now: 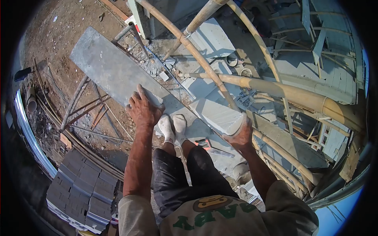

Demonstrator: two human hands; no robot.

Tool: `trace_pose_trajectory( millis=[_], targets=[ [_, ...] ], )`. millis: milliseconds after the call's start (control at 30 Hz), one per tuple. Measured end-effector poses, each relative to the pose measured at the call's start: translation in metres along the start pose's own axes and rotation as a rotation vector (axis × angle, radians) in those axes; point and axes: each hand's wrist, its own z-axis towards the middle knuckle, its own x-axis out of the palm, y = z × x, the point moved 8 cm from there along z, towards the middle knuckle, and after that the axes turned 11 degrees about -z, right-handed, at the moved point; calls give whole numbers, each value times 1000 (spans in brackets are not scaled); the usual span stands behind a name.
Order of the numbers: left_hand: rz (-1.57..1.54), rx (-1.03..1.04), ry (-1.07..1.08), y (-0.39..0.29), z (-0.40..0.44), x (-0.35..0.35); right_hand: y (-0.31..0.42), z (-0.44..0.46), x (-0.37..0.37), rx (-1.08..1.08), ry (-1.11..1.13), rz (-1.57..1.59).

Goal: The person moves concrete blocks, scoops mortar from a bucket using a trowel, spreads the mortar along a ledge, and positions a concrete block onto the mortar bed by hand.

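Green capitals spell BABY across my T-shirt (220,220), upside down as I look down on them, beside a brown cartoon print; that is the only writing I can read. Both my arms reach forward and slightly apart, sleeves ending above the elbows. My left hand (142,112) is palm down, its fingers spread and bent over a small pale block (154,97), with the thumb along the other side, so the piece sits between them. My right hand (241,135) is opened about as wide as the end of a larger block (216,115), thumb on the near edge and fingers round the far one, holding it. That block's upper face is ridged with fine lines, and it lies across the edge of a long grey board (106,59); I can't tell whether they touch. The small one is at the board's near end. My feet, in white socks (173,126), stand between the two hands. Behind them lies a saw (204,144) with a red and black handle. Bamboo poles (189,43) cross to the right, brown earth (51,35) spreads on the left, and a stack of grey blocks (82,188) stands at lower left, in strong sun.
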Motion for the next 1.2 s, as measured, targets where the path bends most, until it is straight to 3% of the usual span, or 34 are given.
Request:
trace_pose_trajectory(
  millis=[100, 167, 233, 333, 367, 467, 533, 567, 767, 800, 833, 967, 1133, 1200],
  targets=[
    [-44, -64, 14, 12, -1, -4, 4, 21, -2, -119, -133, 40],
    [-51, -56, -71, 13, -6, -2, 21, 46, -1, -78, -121, 111],
    [-67, -85, 16, 7, -11, 2, 54, 70, -36, 48, -94, 86],
    [-63, -15, 13, -5, -17, 13, 75, 101, -49, -57, -115, 202],
    [-52, -3, 27, -7, -18, 19, 61, 112, -31, 44, -69, 215],
    [-47, 19, 50, -18, -12, 22, 99, 146, -43, -31, -59, 447],
    [-62, 25, 64, -21, -5, 23, 121, 161, -50, -44, -168, 209],
    [-70, 17, 129, -21, 1, 27, 135, 169, -53, -47, -221, 90],
    [-90, 61, 189, -17, 35, 36, 254, 239, -54, -85, 20, 304],
    [-79, 67, 174, -13, 44, 31, 275, 254, -52, -69, 20, 330],
    [-120, 48, 312, -11, 48, 18, 296, 266, -50, -51, 21, 356],
    [-168, 18, 319, 12, 65, 10, 375, 304, -37, 11, 38, 442],
    [-265, -128, 347, 55, 89, -12, 462, 350, 17, 170, 257, 974],
    [-290, -210, 343, 76, 98, -16, 486, 357, 44, 195, 129, 1030]
  ],
)
